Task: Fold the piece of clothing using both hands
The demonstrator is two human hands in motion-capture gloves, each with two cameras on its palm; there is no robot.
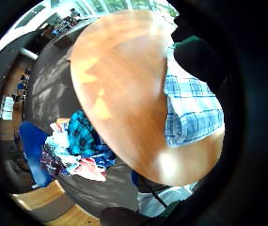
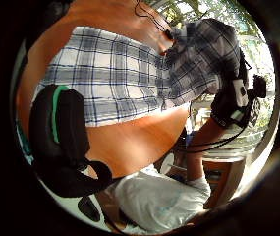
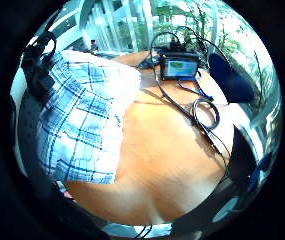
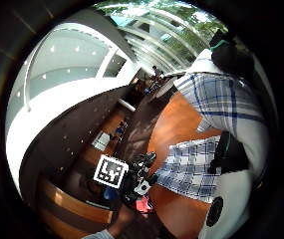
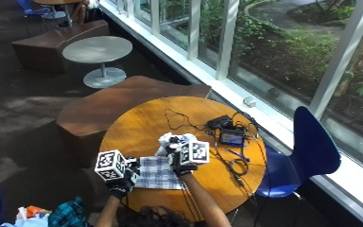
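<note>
**Plaid shirt half lifted over the round table**

The blue-and-white plaid cloth shirt point(image 5: 158, 172) lies on the round wooden table point(image 5: 137, 123), near the edge closest to the person. One part of it rests flat on the wood. The other part is raised in a bunch point(image 5: 171, 140) by the right hand point(image 5: 183, 160), on the side toward the small black device with a screen point(image 5: 233, 138) and the black cables point(image 5: 238, 166).

The right hand, in its black glove, has its fingers curled into the lifted cloth; the left thumb side palm view shows the fabric hanging from this grip. The left hand point(image 5: 121, 180) is at the near corner of the flat part. Its fingers seem to rest on or beside the hem, but I cannot tell if they pinch it or only touch it.

I judge that the shirt is light, thin and very soft. It keeps no shape of its own and will sag between the two holding points, so it needs both hands. It does not look slippery or fragile. A good place to hold is at the corners or along a seam, so the edge stays straight when the lifted half is laid over the flat half. The cables lie near the cloth and could catch it.
</note>
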